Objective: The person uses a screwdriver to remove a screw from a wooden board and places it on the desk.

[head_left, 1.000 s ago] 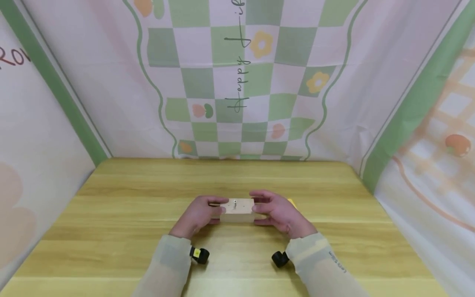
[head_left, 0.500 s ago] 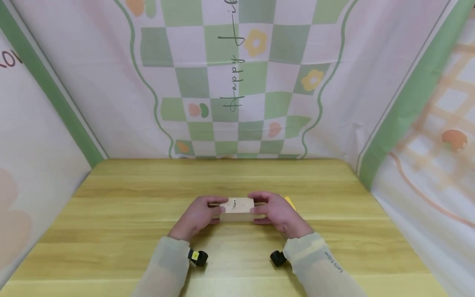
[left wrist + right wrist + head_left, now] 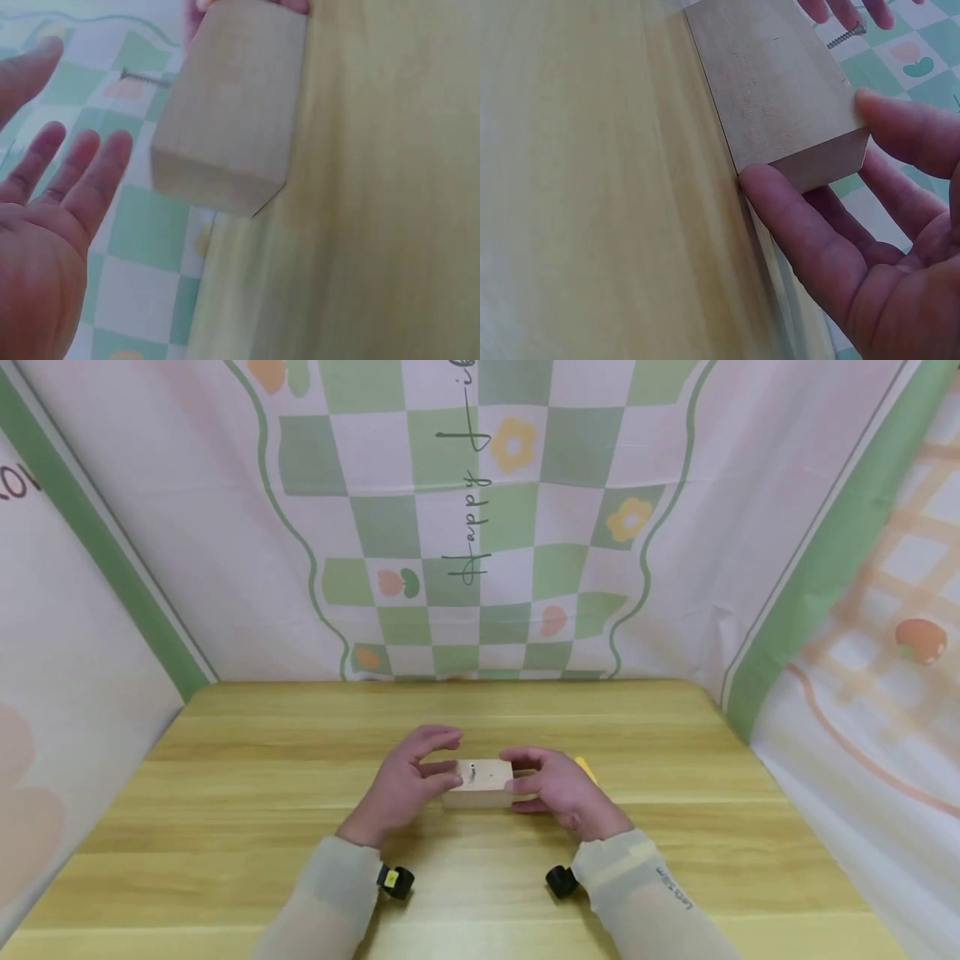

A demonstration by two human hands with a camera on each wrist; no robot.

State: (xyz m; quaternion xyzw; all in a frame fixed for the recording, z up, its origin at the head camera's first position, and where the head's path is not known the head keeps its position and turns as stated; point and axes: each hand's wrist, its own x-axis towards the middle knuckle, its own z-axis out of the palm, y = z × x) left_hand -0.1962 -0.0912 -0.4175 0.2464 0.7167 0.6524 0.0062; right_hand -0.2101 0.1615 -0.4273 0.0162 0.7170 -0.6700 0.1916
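A pale wooden block rests on the table, with a metal screw standing upright in its top face. The screw's threaded shank shows above the wood in the right wrist view. My right hand grips the block's right end, thumb and fingers spread around its edges. At the other end, my left hand has its fingers extended and parted. In the left wrist view, that left hand is apart from the block, holding nothing.
A yellow object lies behind my right hand, mostly hidden. The wood-grain table ends at a checkered cloth backdrop, with cloth walls on both sides. Each sleeve carries a black wrist camera.
My left hand has let go of the block's left end, its fingers lifting and spreading. The right hand keeps its hold, and the block stays in place. The head view has shifted slightly.
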